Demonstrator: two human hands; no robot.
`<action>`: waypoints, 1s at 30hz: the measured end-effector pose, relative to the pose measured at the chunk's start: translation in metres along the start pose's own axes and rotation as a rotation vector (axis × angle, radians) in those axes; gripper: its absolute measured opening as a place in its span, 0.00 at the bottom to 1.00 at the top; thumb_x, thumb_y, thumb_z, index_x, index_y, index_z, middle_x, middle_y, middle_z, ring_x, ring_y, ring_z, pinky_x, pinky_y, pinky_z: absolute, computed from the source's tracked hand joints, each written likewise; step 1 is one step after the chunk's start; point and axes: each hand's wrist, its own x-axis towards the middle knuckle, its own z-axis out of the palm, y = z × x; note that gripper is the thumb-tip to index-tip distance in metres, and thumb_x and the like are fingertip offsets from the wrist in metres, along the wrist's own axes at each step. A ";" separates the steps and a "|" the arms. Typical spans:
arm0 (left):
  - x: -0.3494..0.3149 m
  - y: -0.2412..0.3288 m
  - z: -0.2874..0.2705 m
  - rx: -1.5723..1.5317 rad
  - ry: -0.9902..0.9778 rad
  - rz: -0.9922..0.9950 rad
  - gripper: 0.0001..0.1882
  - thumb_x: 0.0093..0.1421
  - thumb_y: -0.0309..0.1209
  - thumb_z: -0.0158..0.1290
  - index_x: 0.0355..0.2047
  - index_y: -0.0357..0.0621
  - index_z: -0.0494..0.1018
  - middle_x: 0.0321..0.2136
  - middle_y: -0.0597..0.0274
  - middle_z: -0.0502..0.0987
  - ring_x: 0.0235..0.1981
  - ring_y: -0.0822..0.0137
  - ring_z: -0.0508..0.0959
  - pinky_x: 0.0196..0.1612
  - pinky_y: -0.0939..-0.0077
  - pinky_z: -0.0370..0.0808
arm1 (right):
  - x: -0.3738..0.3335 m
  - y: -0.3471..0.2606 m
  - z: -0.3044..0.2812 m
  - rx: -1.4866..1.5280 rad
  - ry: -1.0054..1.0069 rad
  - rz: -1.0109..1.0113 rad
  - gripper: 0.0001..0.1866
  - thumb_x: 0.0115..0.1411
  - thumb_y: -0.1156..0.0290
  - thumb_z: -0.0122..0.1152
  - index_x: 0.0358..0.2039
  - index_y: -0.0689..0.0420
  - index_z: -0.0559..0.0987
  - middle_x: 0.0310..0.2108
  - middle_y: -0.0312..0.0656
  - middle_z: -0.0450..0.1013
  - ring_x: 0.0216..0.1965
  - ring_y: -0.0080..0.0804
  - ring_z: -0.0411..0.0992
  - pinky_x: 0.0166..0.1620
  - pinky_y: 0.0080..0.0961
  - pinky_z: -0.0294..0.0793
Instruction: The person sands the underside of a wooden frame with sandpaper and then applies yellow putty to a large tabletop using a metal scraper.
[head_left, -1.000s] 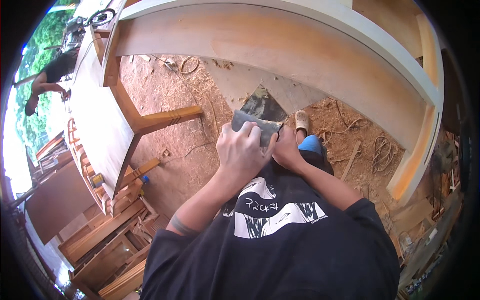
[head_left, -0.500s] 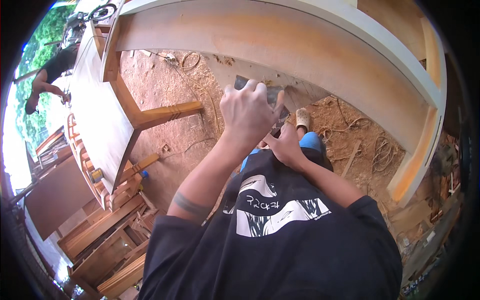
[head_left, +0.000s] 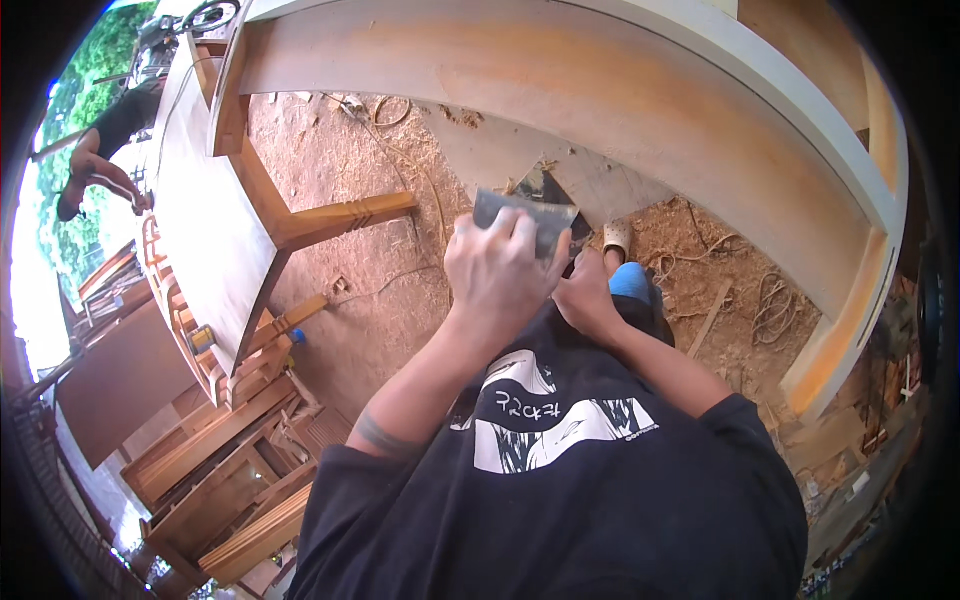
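Observation:
My left hand (head_left: pixel 500 262) is closed on a dark grey sheet of sandpaper (head_left: pixel 548 224), with its fingers bent over the near side. The sheet stands out beyond my knuckles and has a pale worn far edge. Close beside it on the right, my right hand (head_left: pixel 588 295) is curled in front of my shirt. Its fingertips are partly hidden, and I cannot make out what they hold. Beyond my hands is a long curved wooden rail (head_left: pixel 520 75), pale with orange-brown patches, part of a big furniture frame. My hands are apart from this rail.
A flat board (head_left: pixel 480 150) with a dark patch (head_left: pixel 543 187) lies below the rail. A wooden piece with a turned leg (head_left: pixel 350 215) stands at left. Cords (head_left: pixel 770 310) and shavings cover the floor. Timber (head_left: pixel 230 500) is stacked lower left. Another person (head_left: pixel 105 150) bends over, far left.
Both my hands have come nearer to my body, and the sandpaper has moved with the left one. More of the sheet shows now, and so does the dark patch beyond it.

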 end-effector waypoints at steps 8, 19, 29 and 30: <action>0.021 -0.007 0.007 0.038 0.061 -0.014 0.16 0.49 0.43 0.60 0.22 0.42 0.75 0.22 0.58 0.75 0.23 0.52 0.74 0.23 0.63 0.72 | 0.011 0.023 0.014 0.241 -0.053 -0.057 0.15 0.49 0.67 0.65 0.16 0.65 0.74 0.14 0.42 0.72 0.16 0.25 0.69 0.22 0.27 0.68; 0.039 -0.002 0.003 0.057 -0.009 -0.069 0.17 0.50 0.43 0.60 0.20 0.41 0.75 0.26 0.57 0.78 0.28 0.53 0.76 0.25 0.62 0.73 | 0.007 0.007 0.007 0.153 -0.022 -0.088 0.15 0.49 0.67 0.65 0.15 0.65 0.75 0.13 0.41 0.72 0.15 0.23 0.70 0.21 0.24 0.67; -0.043 -0.007 -0.012 -0.016 -0.047 -0.043 0.17 0.46 0.41 0.63 0.29 0.40 0.79 0.27 0.60 0.78 0.28 0.53 0.76 0.28 0.65 0.74 | 0.017 0.051 0.019 -0.058 0.197 -0.151 0.16 0.50 0.66 0.66 0.15 0.65 0.74 0.14 0.41 0.72 0.16 0.22 0.69 0.20 0.24 0.66; -0.031 -0.007 -0.007 -0.005 -0.014 -0.054 0.17 0.46 0.42 0.63 0.27 0.40 0.78 0.26 0.60 0.78 0.28 0.53 0.75 0.27 0.64 0.74 | 0.017 0.039 0.017 -0.062 0.188 -0.154 0.16 0.50 0.66 0.66 0.15 0.65 0.74 0.14 0.41 0.72 0.16 0.22 0.69 0.20 0.24 0.66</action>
